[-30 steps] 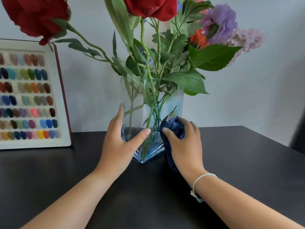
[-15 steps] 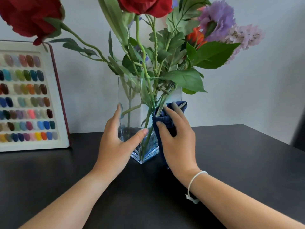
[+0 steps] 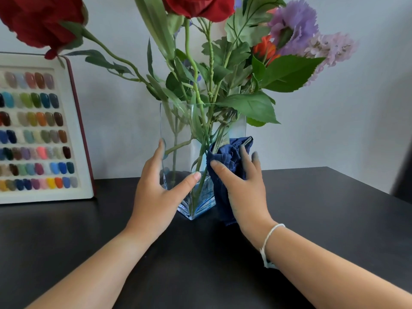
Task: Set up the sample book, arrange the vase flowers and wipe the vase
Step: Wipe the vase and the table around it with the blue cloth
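We note the glass vase (image 3: 170,130) standing corner-on at mid-bench (image 3: 323,219), flowers (image 3: 245,103) in it. Left grip (image 3: 160,192) apart, fingers straight, bracing the lower left wall. Right grip (image 3: 243,188) apart too, pressing the blue cloth (image 3: 225,152) flat to the right wall. We judge the vase slick, brittle and top-heavy: brace low, on the walls.

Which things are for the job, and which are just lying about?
For the job:
- vase
- flowers
- blue cloth, pressed on the glass by the right hand
- left hand, touching the vase
- sample book, standing at the left

Just there:
- black table
- white bracelet on the right wrist
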Available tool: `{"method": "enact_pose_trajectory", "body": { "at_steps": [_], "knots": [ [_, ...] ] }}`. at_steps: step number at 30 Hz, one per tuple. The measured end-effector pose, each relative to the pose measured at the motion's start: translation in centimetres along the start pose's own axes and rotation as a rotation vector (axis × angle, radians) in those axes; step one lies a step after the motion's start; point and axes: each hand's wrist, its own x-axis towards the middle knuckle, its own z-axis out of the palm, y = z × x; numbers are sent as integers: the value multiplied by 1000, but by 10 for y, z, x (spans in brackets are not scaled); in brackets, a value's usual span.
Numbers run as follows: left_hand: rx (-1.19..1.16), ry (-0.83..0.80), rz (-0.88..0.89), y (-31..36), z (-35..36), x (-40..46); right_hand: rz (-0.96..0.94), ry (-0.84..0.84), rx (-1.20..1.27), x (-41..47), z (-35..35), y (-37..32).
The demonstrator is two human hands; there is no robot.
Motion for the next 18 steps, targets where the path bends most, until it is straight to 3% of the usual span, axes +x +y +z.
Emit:
{"method": "enact_pose_trajectory", "body": {
  "at_steps": [5,18],
  "knots": [
    [0,-3,-6,0,-1,0,11,-110,111,1,0,-3],
    [-76,-39,-33,2,-3,0,-418,-229,-231,-12,5,7]
  ]
}}
